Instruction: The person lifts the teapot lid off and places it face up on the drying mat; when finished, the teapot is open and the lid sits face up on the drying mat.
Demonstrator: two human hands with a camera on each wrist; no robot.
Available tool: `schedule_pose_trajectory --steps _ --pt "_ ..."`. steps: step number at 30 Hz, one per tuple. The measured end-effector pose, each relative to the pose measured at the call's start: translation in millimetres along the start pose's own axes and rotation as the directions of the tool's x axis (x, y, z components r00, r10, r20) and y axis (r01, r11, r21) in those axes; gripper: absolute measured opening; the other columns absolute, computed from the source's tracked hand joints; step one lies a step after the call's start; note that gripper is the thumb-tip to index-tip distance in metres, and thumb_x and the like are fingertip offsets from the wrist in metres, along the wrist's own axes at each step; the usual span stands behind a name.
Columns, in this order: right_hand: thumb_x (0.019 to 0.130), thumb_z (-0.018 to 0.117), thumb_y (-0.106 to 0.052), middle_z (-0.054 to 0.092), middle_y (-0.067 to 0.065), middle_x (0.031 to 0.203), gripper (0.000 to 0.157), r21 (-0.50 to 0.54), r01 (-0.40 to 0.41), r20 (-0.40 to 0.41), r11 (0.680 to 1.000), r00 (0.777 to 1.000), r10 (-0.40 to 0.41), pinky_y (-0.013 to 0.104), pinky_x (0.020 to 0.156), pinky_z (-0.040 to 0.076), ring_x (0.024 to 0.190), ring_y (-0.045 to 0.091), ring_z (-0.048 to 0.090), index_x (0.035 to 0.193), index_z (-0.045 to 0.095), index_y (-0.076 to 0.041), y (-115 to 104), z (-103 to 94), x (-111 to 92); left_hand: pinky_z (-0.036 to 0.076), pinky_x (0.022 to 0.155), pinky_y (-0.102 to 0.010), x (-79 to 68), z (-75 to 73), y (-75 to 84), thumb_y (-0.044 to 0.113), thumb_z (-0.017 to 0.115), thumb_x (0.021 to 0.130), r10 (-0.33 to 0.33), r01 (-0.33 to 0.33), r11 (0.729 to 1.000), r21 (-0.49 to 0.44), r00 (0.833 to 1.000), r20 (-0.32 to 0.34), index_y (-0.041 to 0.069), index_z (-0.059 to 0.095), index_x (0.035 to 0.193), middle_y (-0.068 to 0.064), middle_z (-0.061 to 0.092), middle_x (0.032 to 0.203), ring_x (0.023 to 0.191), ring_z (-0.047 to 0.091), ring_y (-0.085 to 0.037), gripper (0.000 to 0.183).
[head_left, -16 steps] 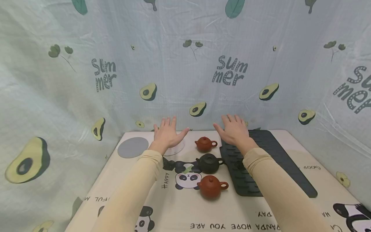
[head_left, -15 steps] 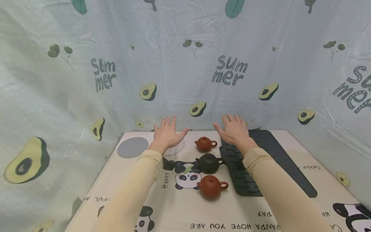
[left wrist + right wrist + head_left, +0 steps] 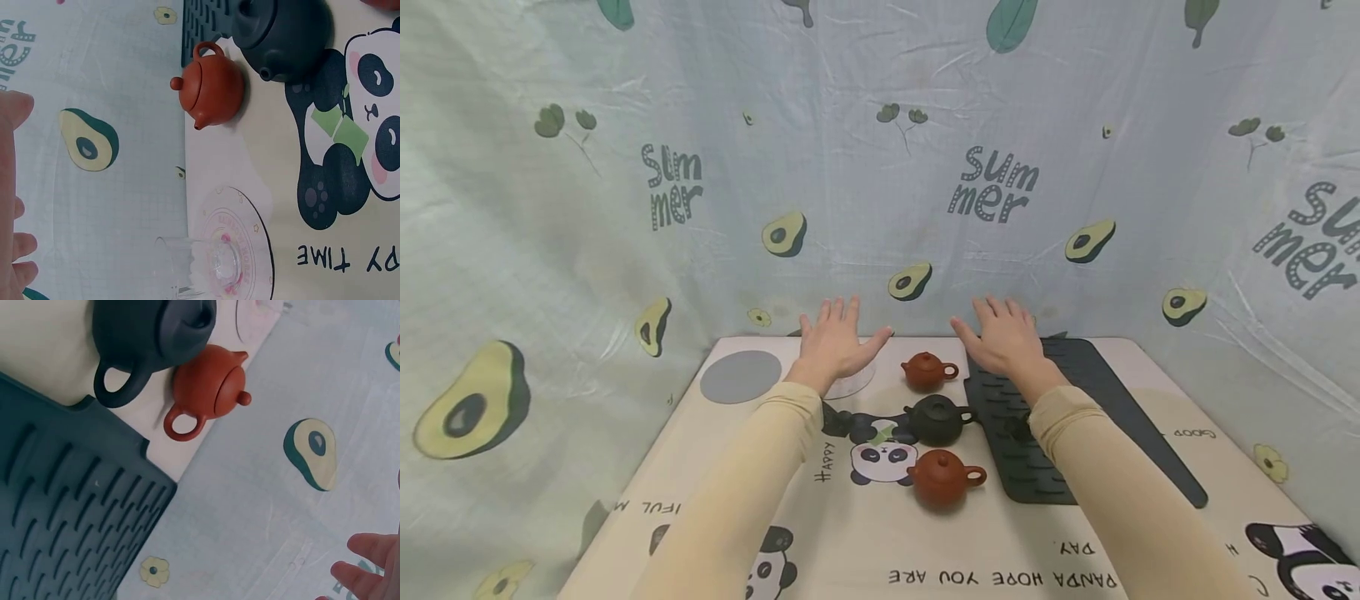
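Both hands are held up, fingers spread and nothing in them, at the back of the table in the head view. The left hand (image 3: 835, 343) overlaps a round printed disc (image 3: 853, 385); in the left wrist view a clear glass cup (image 3: 197, 265) overlaps that disc. The right hand (image 3: 1003, 340) is over the back of a dark ridged mat (image 3: 1105, 408). Between the forearms stand three teapots in a row: a small red-brown teapot (image 3: 927, 372) at the back, a black teapot (image 3: 937, 420) in the middle, and a larger red-brown teapot (image 3: 940, 481) in front.
A grey oval (image 3: 741, 377) lies at the back left of the panda-printed table cover (image 3: 850, 542). On the mat, a small dark thing (image 3: 1019, 427) shows partly behind the right sleeve. A hanging avocado-print curtain (image 3: 850, 183) encloses the back and sides.
The head view has shifted slightly, so the curtain and table sit a little differently in it. Both hands keep their spread pose, and the teapots stand where they were.
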State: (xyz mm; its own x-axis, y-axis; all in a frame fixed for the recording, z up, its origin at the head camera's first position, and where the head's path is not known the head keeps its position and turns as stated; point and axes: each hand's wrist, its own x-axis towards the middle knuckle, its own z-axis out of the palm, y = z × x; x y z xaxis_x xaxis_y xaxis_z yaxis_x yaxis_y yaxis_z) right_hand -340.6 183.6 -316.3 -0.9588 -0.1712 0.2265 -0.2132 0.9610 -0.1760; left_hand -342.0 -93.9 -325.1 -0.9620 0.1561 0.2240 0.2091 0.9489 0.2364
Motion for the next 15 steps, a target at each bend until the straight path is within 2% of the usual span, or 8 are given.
schedule_pose_trajectory --steps 7,15 --pt "0.106 0.032 -0.061 0.026 0.024 0.163 0.079 0.016 -0.01 0.003 1.0 1.0 0.01 0.064 0.116 0.012 0.15 0.048 0.015 0.16 0.029 -0.004 4.3 5.3 -5.4 0.007 0.115 -0.068 -0.6 3.7 1.1 0.075 0.033 0.097 0.012 -0.012 1.0 0.0 1.0 0.004 0.009 0.019 0.163 -0.02 0.022 0.166 0.154 0.014 -0.039 0.095" --pt "0.106 0.035 -0.061 0.028 0.024 0.163 0.079 0.029 0.023 0.009 0.999 1.0 -0.023 0.062 0.117 0.013 0.151 0.046 0.017 0.159 0.031 -0.004 2.7 9.3 -9.3 0.007 0.116 -0.066 -5.4 7.1 -1.9 0.075 0.033 0.097 0.017 -0.017 1.0 -0.007 1.0 0.0 0.009 0.019 0.163 -0.019 0.023 0.166 0.154 0.014 -0.038 0.094"
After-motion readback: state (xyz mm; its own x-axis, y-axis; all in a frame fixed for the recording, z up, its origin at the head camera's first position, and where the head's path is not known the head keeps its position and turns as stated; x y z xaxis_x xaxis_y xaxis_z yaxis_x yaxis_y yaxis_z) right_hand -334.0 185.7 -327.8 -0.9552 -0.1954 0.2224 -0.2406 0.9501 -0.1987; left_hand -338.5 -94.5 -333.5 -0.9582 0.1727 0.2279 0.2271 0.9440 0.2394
